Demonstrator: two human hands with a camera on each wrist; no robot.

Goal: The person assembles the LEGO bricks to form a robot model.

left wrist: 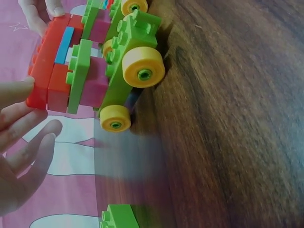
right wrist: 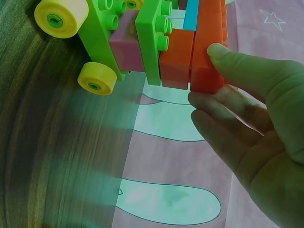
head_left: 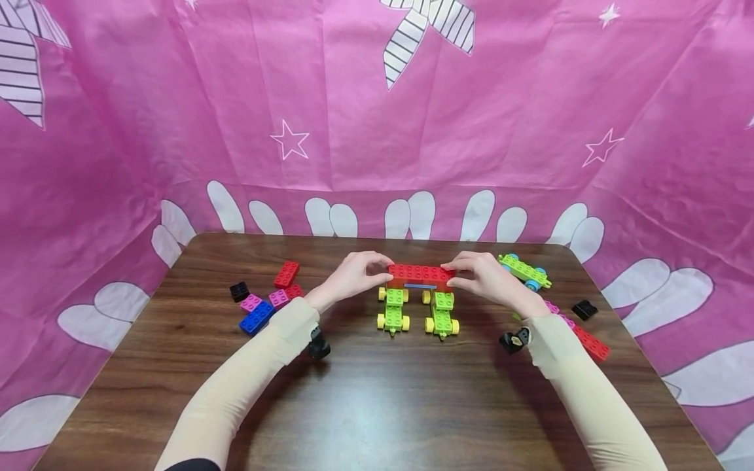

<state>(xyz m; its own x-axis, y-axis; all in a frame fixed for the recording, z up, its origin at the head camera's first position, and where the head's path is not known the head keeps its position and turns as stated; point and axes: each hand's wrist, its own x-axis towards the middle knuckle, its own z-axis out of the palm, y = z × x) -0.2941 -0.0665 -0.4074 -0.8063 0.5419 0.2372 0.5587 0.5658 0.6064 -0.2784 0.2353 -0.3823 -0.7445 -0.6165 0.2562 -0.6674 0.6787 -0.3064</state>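
Note:
A long red toy brick (head_left: 421,273) lies across the top of a joined block build. My left hand (head_left: 356,275) pinches its left end between thumb and fingers. At the opposite end, my right hand (head_left: 484,278) does the same, with the thumb on the brick's side in the right wrist view. Beneath it show smaller red bricks (right wrist: 175,59) and a thin blue piece (left wrist: 65,45). Below those come green plates (left wrist: 80,76) and pink bricks (left wrist: 94,81). Two green wheeled bases (head_left: 393,314) with yellow wheels (left wrist: 143,67) stand side by side at the bottom, on the table.
Left of the build lie a blue brick (head_left: 256,318), a black brick (head_left: 239,292), pink bricks (head_left: 251,301) and a red brick (head_left: 287,274). A green base with blue wheels (head_left: 524,269), a black piece (head_left: 585,309) and a red brick (head_left: 591,342) lie on the right.

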